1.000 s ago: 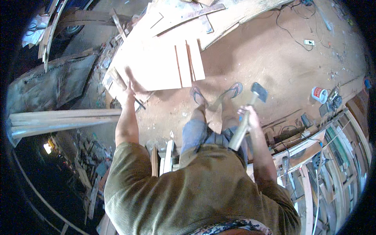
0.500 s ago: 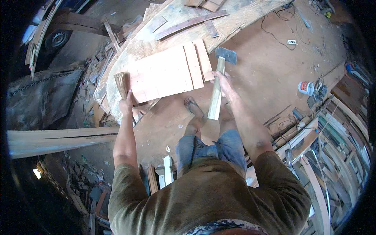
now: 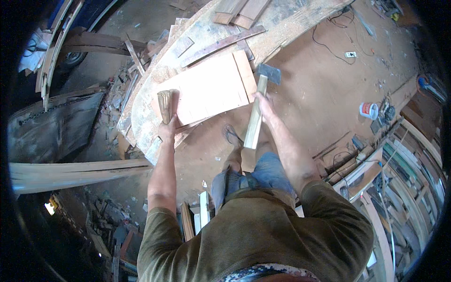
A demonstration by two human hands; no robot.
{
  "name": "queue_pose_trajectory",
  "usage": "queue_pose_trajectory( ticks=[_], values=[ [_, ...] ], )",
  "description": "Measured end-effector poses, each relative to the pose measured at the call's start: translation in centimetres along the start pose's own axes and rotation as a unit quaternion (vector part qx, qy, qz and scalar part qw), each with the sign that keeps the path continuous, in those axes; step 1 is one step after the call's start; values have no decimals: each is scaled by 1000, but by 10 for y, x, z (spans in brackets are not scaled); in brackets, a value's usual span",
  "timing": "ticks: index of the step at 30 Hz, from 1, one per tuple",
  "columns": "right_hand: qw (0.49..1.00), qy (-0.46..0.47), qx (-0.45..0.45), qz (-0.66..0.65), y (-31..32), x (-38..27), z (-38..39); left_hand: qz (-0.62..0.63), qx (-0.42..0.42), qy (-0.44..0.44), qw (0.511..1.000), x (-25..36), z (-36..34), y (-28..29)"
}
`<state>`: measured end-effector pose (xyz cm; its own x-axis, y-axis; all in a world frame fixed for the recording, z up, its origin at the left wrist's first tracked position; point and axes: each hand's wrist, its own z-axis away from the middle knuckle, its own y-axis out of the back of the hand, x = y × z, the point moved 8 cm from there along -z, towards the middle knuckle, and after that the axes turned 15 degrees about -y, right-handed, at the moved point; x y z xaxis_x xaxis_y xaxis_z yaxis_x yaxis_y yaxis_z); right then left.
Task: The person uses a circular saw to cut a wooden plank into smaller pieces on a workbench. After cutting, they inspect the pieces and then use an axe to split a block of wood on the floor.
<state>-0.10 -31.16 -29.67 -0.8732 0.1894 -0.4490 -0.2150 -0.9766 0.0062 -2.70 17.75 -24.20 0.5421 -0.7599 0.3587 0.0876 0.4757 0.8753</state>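
Left hand [image 3: 167, 129], arm stretched forward, grips a brown wooden block [image 3: 164, 103]; right hand [image 3: 264, 104], likewise extended, grips a hammer [image 3: 256, 117]; pale boards [image 3: 211, 87] lie between them on the workbench [image 3: 145, 108]; a brown strip [image 3: 222, 46] lies beyond.

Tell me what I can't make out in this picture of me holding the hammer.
All in the head view:
- Wooden piece: lower end hidden by the left hand.
- Pale boards: how many are stacked is hidden by the top one.
- Dark planks: far ends cut off by the upper edge.
- Wheel: mostly hidden by the beam.
- Lower-left scrap: too dark to tell apart.
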Motion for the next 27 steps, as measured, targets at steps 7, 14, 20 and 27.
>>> queue_pose_trajectory(
  ticks=[7, 14, 20, 27],
  values=[
    [994, 65, 79, -37, 18, 35, -15, 14, -7, -69, 997, 84, 0, 33],
    [995, 24, -59, 80, 114, -16, 37, 355, -219, -146, 897, 317, 31, 14],
    [997, 48, 22, 65, 220, -10, 27, 401, -224, -271, 846, 477, 36, -5],
    [989, 98, 30, -105, 251, 9, 64, 393, -295, -299, 818, 552, 1, -69]
  ],
)
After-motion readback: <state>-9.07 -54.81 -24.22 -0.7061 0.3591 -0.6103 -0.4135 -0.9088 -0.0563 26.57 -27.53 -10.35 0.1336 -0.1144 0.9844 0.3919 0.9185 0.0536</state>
